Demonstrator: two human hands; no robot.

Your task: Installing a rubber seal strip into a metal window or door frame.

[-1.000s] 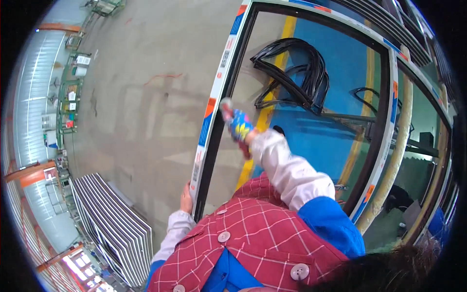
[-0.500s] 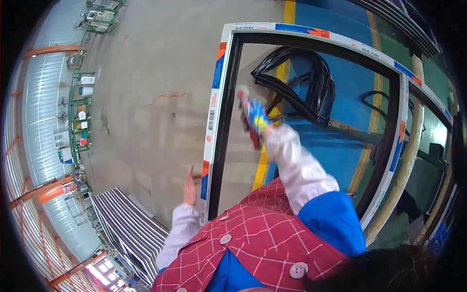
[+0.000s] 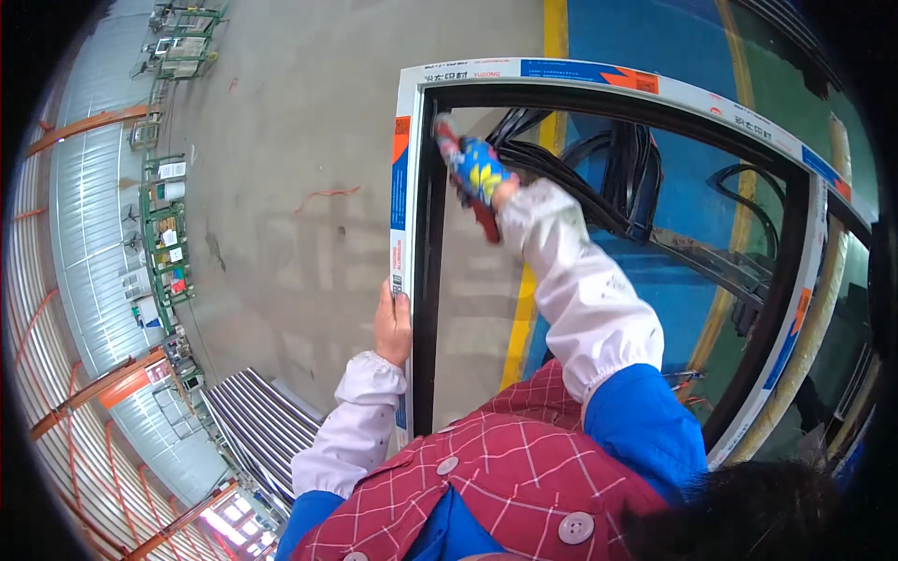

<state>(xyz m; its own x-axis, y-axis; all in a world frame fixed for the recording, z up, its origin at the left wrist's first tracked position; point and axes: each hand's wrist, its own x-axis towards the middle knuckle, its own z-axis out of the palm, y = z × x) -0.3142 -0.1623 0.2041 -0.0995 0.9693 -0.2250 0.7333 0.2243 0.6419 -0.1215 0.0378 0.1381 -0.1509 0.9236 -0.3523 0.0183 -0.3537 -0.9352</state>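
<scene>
A large window frame (image 3: 571, 70) with white, blue and orange protective film and black inner edges stands in front of me. My left hand (image 3: 394, 327) grips its left side member, with the fingertips on the filmed edge. My right hand (image 3: 478, 173), in a blue flowered glove, reaches into the opening near the upper left inner corner. It is closed around a dark red hand tool (image 3: 488, 224), whose tip lies close to the black inner edge. Motion blur and the glove hide the tool's exact kind.
Through the opening, bundled black rubber strips (image 3: 636, 178) lie on the blue floor with yellow lines. Long striped profiles (image 3: 257, 425) are stacked at lower left. Green racks (image 3: 154, 224) line the far left wall. A pale padded bar (image 3: 795, 346) runs behind the frame's right side.
My left hand has moved up and taken hold of the frame's left side. My right hand has carried the tool toward the upper left inner corner. The view has shifted slightly.
</scene>
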